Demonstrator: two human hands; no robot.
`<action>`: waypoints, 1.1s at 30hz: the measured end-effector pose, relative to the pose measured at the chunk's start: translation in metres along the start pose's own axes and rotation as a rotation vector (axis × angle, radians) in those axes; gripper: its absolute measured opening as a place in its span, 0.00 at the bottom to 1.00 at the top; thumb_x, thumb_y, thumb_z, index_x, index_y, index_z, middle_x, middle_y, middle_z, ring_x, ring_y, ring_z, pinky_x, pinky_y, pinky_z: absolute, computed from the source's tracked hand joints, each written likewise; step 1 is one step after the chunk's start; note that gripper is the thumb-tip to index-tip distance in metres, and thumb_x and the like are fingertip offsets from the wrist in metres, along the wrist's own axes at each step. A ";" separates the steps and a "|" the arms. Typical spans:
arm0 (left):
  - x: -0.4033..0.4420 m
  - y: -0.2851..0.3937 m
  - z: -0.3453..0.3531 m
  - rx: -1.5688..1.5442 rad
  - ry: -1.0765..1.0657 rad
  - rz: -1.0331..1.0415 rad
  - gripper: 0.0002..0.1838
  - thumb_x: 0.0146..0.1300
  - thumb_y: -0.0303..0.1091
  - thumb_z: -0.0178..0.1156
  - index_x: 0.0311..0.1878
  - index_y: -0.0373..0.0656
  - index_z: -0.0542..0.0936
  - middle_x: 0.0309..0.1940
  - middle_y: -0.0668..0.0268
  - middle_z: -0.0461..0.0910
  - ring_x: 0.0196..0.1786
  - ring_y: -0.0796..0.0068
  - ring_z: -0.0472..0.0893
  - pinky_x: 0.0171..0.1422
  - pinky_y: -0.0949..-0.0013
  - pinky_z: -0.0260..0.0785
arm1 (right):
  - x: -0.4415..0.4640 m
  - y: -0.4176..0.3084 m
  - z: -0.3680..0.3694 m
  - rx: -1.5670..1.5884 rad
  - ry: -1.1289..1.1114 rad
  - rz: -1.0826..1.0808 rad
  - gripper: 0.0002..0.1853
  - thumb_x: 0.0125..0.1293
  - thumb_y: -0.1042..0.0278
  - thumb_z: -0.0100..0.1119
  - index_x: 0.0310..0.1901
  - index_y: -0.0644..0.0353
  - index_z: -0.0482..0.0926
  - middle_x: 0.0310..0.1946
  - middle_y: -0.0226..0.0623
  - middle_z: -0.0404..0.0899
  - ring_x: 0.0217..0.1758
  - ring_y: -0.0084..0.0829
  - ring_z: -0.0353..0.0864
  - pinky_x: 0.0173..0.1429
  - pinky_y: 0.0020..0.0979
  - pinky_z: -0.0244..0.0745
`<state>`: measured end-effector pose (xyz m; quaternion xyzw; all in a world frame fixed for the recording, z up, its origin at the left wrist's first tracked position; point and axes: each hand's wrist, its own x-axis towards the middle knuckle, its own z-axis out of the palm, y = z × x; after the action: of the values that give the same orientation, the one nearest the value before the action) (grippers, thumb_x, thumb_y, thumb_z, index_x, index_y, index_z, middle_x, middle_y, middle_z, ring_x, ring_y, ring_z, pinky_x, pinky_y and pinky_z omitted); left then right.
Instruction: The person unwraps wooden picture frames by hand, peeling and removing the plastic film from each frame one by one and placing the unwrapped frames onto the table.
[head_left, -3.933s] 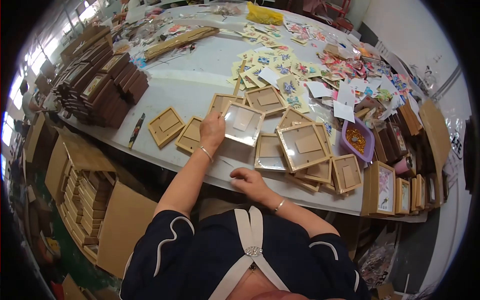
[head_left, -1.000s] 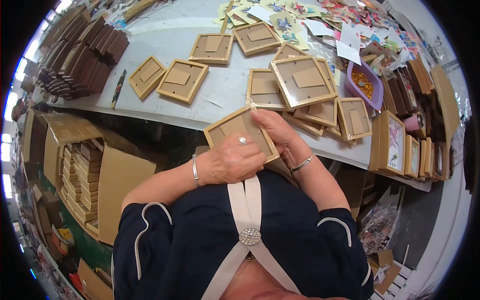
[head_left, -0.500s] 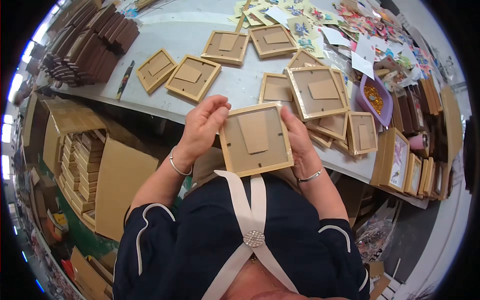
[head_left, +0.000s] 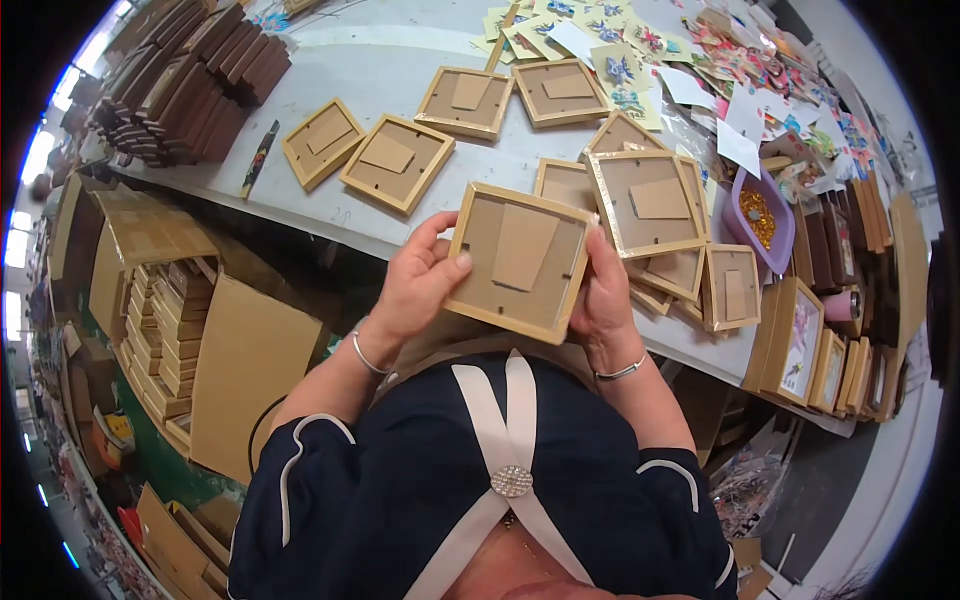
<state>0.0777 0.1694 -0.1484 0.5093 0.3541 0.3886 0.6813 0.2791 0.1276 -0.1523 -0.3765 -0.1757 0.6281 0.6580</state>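
Observation:
A square light-wood frame [head_left: 524,256], its brown back and cardboard stand flap facing up, is held in front of my body at the table's edge. My left hand [head_left: 415,280] grips its left side, thumb on top and fingers around the edge. At its right side my right hand [head_left: 604,298] holds on, with the fingers partly hidden beneath. Beyond it lie similar frames: one [head_left: 398,162] behind my left hand, two [head_left: 464,100] farther back, and an overlapping pile [head_left: 647,203] to the right, partly wrapped in clear film.
Dark brown frames [head_left: 190,85] are stacked at the back left, near a knife [head_left: 260,160]. Patterned cards [head_left: 620,70] cover the far right. A purple basket [head_left: 783,232] holds golden bits. Upright frames [head_left: 799,340] stand at the right edge. An open carton [head_left: 250,375] of frames is lower left.
The first frame was over the table in my left hand; now both hands hold a frame near my body. Since half a second ago it has tilted and my left fingers have closed on its edge.

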 end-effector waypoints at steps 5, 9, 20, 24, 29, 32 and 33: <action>0.030 0.027 -0.016 0.053 -0.105 0.074 0.17 0.60 0.28 0.52 0.53 0.34 0.71 0.36 0.63 0.76 0.32 0.80 0.72 0.36 0.81 0.65 | 0.004 0.001 -0.020 0.240 -0.382 0.199 0.21 0.69 0.55 0.45 0.50 0.67 0.70 0.40 0.45 0.77 0.37 0.28 0.78 0.39 0.24 0.75; 0.044 0.040 -0.016 0.602 -0.488 -0.112 0.13 0.56 0.24 0.54 0.46 0.36 0.75 0.42 0.61 0.76 0.40 0.73 0.74 0.44 0.75 0.67 | -0.001 0.014 -0.017 -0.148 -0.320 0.264 0.20 0.67 0.58 0.47 0.50 0.68 0.70 0.39 0.46 0.77 0.36 0.27 0.77 0.38 0.23 0.74; 0.027 0.018 0.026 1.224 -0.089 0.809 0.11 0.48 0.25 0.59 0.38 0.37 0.75 0.46 0.54 0.74 0.45 0.55 0.74 0.51 0.66 0.66 | -0.012 0.018 -0.005 -0.123 -0.099 0.127 0.18 0.66 0.62 0.47 0.50 0.68 0.69 0.38 0.44 0.76 0.35 0.26 0.77 0.39 0.24 0.74; 0.024 0.016 0.030 1.291 -0.030 0.829 0.13 0.50 0.29 0.60 0.40 0.37 0.75 0.48 0.53 0.73 0.48 0.56 0.73 0.55 0.64 0.64 | -0.015 0.019 -0.005 -0.119 -0.080 0.096 0.17 0.66 0.63 0.46 0.50 0.68 0.68 0.39 0.44 0.76 0.35 0.25 0.76 0.40 0.23 0.74; 0.022 0.027 0.031 1.327 -0.020 0.752 0.15 0.50 0.31 0.60 0.42 0.36 0.74 0.50 0.52 0.72 0.51 0.54 0.72 0.59 0.62 0.61 | -0.018 0.010 0.006 -0.142 -0.093 -0.011 0.15 0.65 0.64 0.51 0.48 0.65 0.67 0.38 0.41 0.74 0.35 0.24 0.74 0.41 0.23 0.72; 0.024 0.025 0.028 1.301 -0.031 0.793 0.15 0.50 0.32 0.60 0.40 0.36 0.73 0.49 0.51 0.71 0.51 0.54 0.71 0.59 0.62 0.60 | -0.018 0.010 0.002 -0.134 -0.090 -0.009 0.15 0.65 0.65 0.51 0.48 0.65 0.66 0.39 0.41 0.74 0.36 0.24 0.74 0.42 0.23 0.72; 0.024 0.023 0.026 1.286 -0.037 0.811 0.15 0.49 0.32 0.60 0.40 0.36 0.73 0.49 0.51 0.71 0.51 0.54 0.70 0.59 0.62 0.59 | -0.018 0.010 0.001 -0.131 -0.087 -0.004 0.15 0.64 0.65 0.51 0.48 0.65 0.66 0.39 0.41 0.74 0.36 0.24 0.74 0.43 0.23 0.72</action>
<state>0.1078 0.1840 -0.1225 0.9027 0.2847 0.3171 0.0600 0.2689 0.1099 -0.1549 -0.3906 -0.2457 0.6295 0.6251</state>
